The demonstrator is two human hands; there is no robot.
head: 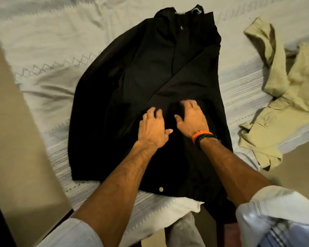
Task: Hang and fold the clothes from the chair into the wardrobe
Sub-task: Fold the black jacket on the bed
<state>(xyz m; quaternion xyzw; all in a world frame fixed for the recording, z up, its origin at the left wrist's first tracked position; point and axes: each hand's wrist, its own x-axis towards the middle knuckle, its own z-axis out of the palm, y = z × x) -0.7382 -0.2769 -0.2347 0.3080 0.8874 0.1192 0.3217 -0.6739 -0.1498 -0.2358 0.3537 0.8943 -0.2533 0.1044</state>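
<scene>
A black jacket (132, 77) lies spread front-up on the bed, collar at the far end, one sleeve folded across its chest, a silver snap near its hem. My left hand (152, 128) rests on the jacket's lower middle with its fingers bent down into the cloth. My right hand (192, 118), with orange and dark bands at the wrist, lies just to the right, fingers curled onto a bunched fold of the same jacket. Whether either hand pinches the cloth is not clear. Beige trousers (282, 97) lie crumpled at the right.
The bed (52, 41) has a pale patterned cover with creases. Its near edge and corner lie below the jacket's hem. Tan floor (16, 139) shows at the left and lower right. A dark vertical edge stands at the far bottom left.
</scene>
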